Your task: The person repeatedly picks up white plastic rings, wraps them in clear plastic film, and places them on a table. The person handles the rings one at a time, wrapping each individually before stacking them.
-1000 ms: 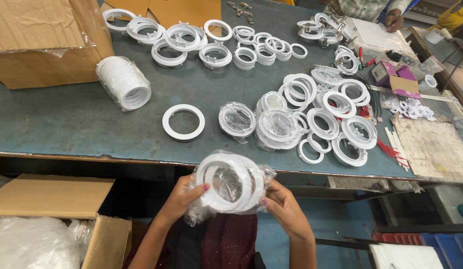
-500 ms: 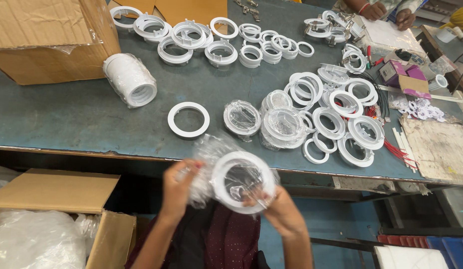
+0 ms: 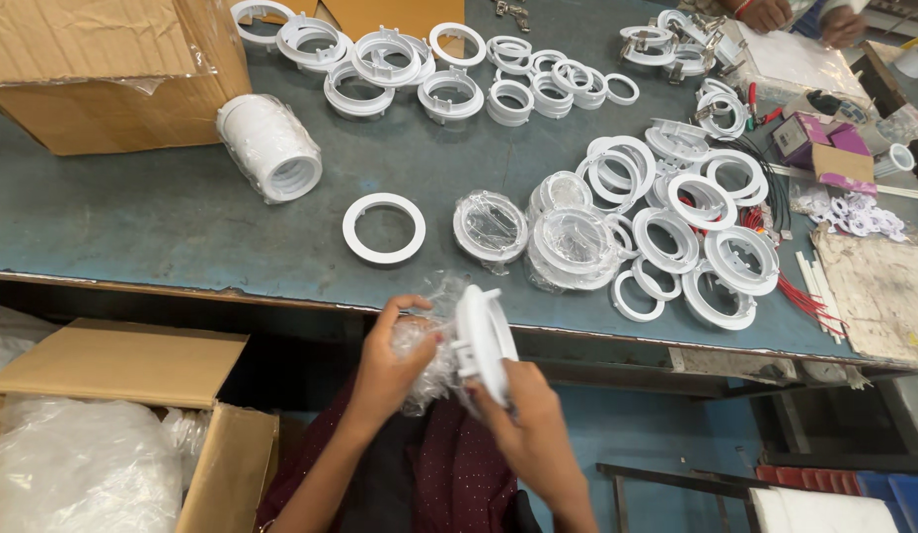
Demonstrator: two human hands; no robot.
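My right hand (image 3: 523,415) grips a white round plastic housing (image 3: 484,341), held on edge below the table's front edge. My left hand (image 3: 390,360) clutches the crumpled clear plastic bag (image 3: 427,345) that hangs off the housing's left side. Both hands are in front of my dark red garment. On the blue-grey table (image 3: 133,227) just above lie a single flat white ring (image 3: 383,227) and two bagged housings (image 3: 491,227).
Several white rings and housings are spread over the table's right and far side. A wrapped roll of rings (image 3: 271,146) lies by a cardboard box (image 3: 94,69). An open carton with plastic bags (image 3: 94,444) stands low left. Another person's hands (image 3: 775,12) work at the far edge.
The housing was face-on inside its bag; it has since been turned on edge, and my left hand has pulled the bag off to the left.
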